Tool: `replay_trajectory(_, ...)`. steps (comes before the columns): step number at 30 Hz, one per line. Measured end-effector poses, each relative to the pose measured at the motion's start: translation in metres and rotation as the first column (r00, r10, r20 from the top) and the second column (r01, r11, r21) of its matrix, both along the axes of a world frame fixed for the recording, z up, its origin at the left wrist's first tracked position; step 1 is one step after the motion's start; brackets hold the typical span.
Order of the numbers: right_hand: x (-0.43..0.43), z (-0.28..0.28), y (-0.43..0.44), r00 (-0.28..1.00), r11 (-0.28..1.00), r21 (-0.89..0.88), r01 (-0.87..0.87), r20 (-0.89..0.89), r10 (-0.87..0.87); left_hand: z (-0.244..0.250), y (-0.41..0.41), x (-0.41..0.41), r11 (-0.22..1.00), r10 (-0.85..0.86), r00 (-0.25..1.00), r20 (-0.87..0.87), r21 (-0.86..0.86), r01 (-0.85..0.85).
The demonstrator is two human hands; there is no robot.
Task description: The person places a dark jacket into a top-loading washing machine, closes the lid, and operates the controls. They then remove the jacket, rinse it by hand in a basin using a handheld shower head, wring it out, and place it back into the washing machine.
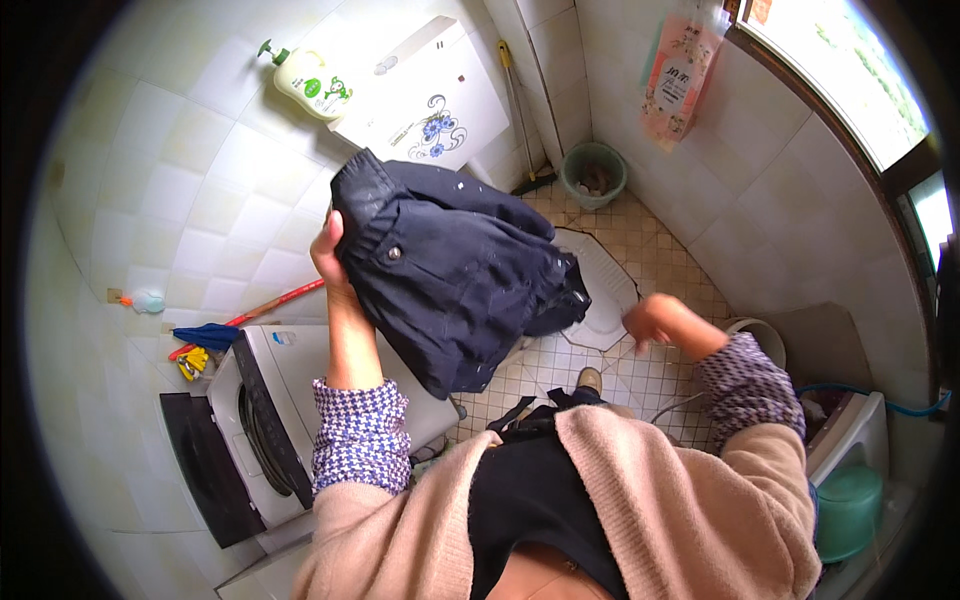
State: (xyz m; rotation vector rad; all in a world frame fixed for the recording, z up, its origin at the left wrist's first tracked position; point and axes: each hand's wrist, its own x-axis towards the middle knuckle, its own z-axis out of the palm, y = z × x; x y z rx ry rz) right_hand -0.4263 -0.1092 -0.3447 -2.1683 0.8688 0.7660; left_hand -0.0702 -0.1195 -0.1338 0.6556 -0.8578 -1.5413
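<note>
A dark navy jacket (pixel 457 277) hangs bunched in the air before me, speckled with white bits. My left hand (pixel 328 251) grips it by the gathered band at its upper left, the thumb showing on the outside and the other fingers hidden by the cloth. A metal snap button (pixel 395 253) sits close to that band. To the right, apart from the jacket, my right hand (pixel 664 322) is blurred, holding nothing, its fingers loosely bent and apart. Below the jacket and partly covered by it, a white squat toilet (pixel 604 292) is set in the tiled floor.
At left stands a washing machine (pixel 274 420) with its lid raised. A pump bottle (pixel 309 82) rests by a white cistern (pixel 442 97). A green bin (pixel 592 176) occupies the far corner beside a broom (pixel 517 105). On the right are a sink (pixel 851 435) and a green basin (pixel 847 510).
</note>
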Motion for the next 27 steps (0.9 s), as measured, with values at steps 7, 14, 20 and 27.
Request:
replay_trajectory(7,0.088,0.268,-0.017,-0.162,0.673,-0.276,0.686,0.844,0.512,0.016,0.034,-0.012,0.992,0.012,1.0,-0.02,-0.125,-0.014)
replay_trajectory(14,-0.018,-0.035,-0.072,0.975,0.943,-0.284,-0.174,-0.183,0.125,0.012,0.007,-0.003,0.91,-0.235,0.966,-0.111,-0.373,0.179)
replay_trajectory(20,0.076,0.264,-0.07,-0.046,0.626,-0.151,0.765,0.957,0.287,0.011,0.028,-0.001,0.951,-0.094,0.996,-0.004,-0.297,0.088)
replay_trajectory(27,0.039,-0.003,0.01,0.766,0.866,-0.415,0.279,0.64,0.06,0.051,0.009,-0.019,0.994,-0.064,0.969,-0.239,-0.102,0.04)
